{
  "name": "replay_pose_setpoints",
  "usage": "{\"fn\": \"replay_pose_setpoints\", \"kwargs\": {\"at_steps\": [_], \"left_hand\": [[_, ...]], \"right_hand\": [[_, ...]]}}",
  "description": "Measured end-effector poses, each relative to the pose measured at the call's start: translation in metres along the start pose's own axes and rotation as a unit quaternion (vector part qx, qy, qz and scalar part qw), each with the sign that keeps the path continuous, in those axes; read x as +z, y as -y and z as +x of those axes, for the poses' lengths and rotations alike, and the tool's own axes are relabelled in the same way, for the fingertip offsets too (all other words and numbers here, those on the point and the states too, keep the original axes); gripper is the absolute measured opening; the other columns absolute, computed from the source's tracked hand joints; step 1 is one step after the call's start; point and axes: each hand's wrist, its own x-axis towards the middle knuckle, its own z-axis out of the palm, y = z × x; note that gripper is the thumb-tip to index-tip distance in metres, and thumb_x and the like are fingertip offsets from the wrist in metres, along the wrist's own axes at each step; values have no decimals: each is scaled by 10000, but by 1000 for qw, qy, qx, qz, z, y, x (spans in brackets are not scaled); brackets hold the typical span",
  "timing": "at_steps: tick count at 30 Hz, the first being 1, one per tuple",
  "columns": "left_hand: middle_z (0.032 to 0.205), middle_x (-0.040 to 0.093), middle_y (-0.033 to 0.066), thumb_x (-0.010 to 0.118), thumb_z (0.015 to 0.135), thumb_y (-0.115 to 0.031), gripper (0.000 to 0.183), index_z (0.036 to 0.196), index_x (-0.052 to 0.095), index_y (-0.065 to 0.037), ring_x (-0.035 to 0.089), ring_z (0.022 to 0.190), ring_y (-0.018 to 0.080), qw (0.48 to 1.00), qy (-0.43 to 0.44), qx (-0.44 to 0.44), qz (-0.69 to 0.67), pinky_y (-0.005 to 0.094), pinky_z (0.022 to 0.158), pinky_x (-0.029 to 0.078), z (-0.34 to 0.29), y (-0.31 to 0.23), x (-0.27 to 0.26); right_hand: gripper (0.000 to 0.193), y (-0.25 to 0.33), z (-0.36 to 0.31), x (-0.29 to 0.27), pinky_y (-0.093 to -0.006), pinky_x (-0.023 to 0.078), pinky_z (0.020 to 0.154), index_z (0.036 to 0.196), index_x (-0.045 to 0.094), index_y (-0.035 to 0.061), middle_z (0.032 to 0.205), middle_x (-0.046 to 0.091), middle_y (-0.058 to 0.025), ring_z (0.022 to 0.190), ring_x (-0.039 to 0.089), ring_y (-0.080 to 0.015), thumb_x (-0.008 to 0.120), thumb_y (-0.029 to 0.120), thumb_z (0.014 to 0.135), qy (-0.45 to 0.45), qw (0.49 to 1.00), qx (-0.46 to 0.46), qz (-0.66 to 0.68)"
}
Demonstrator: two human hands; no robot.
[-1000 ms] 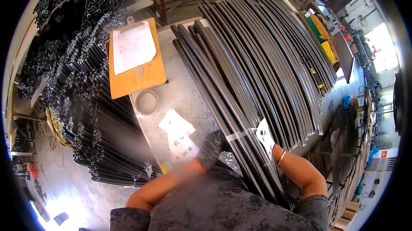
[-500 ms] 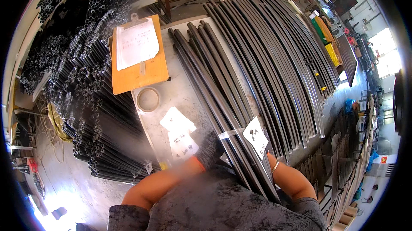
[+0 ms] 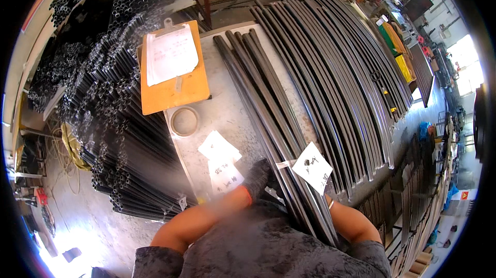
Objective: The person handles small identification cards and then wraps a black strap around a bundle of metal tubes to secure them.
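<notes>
A bundle of long dark metal tubes [image 3: 258,105] slants across the table, its near end reaching my torso. Clear tape [image 3: 283,164] binds it, and a white handwritten tag [image 3: 312,168] lies over its right side. My left hand [image 3: 258,179], in a dark glove, is closed against the bundle's left side just below the tape; its fingertips blend into the dark tubes. On the other side, my right hand [image 3: 328,199] is almost wholly hidden behind the tubes and tag. Only the wrist with a bracelet shows, so its fingers cannot be made out.
A row of dark tubes [image 3: 330,87] lies along the bundle's right. On the pale table [image 3: 206,63] are an orange clipboard [image 3: 178,94] with papers, a tape roll [image 3: 184,121] and white paper slips [image 3: 219,146]. Stacked tubes [image 3: 103,92] fill the left; cutters [image 3: 385,92] rest at right.
The bundle has shifted slightly right against the clipboard. Its tag has swung round and now faces up more squarely. Both hands stay at the bundle's sides; the whole view has moved a little.
</notes>
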Motion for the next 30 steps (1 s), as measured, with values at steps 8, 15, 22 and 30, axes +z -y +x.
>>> {"fn": "replay_pose_setpoints", "kwargs": {"at_steps": [8,15,22,30], "left_hand": [[597,565,25,599,841,-157,130,743,627,-77,513,488,117,978,108,-69,-166,255,450,407,22,12,-8],[810,631,66,591,871,-200,202,1003,606,-48,604,650,153,946,197,-100,-237,278,541,487,86,115,-35],[1263,550,151,400,973,-186,400,1330,427,-8,579,1093,238,839,412,-53,-351,372,897,499,68,59,-10],[1205,576,161,445,963,-163,344,1249,499,20,608,997,223,866,399,-26,-301,354,831,516,78,65,-16]], "right_hand": [[280,-4,-9,2,-336,427,894,1155,551,40,1130,564,-110,1031,538,-209,474,117,897,-18,1000,5,17],[263,-5,-18,3,-331,438,873,1136,563,38,1100,579,-108,1004,551,-204,487,107,894,-22,999,15,26],[247,-10,-31,7,-325,450,853,1117,575,36,1071,593,-105,976,563,-199,499,98,890,-40,998,24,36],[228,-9,-25,18,-319,463,830,1095,588,34,1037,609,-103,945,577,-193,513,87,886,-37,998,24,45]]}}
